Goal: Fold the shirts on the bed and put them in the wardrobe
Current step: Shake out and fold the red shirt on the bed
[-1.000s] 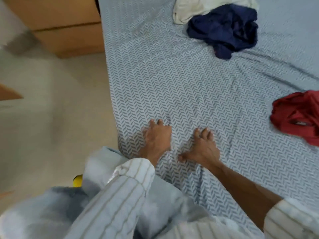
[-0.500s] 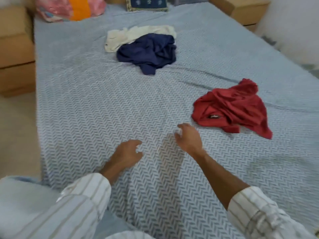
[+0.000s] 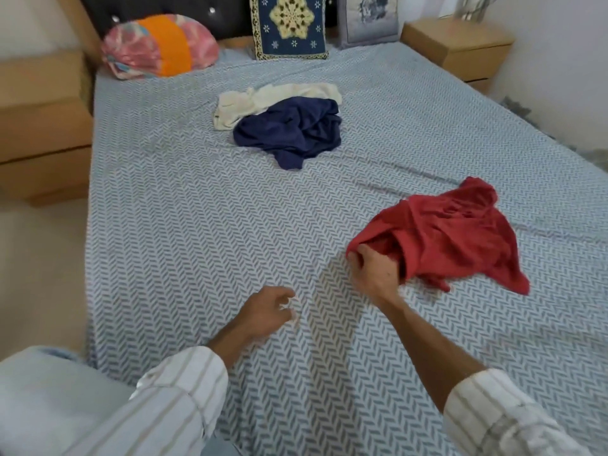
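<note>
Right hand (image 3: 373, 274) grips the near edge of the crumpled red shirt (image 3: 454, 235) on the bed (image 3: 164, 209). Left hand (image 3: 266, 312) hovers loosely curled, holding nothing. Navy shirt (image 3: 292, 133) overlaps cream shirt (image 3: 263, 100) farther up the bed

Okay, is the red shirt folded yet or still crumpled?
Crumpled. The red shirt lies bunched in uneven wrinkles on the bed, and the right hand has only gripped its near edge.
</note>
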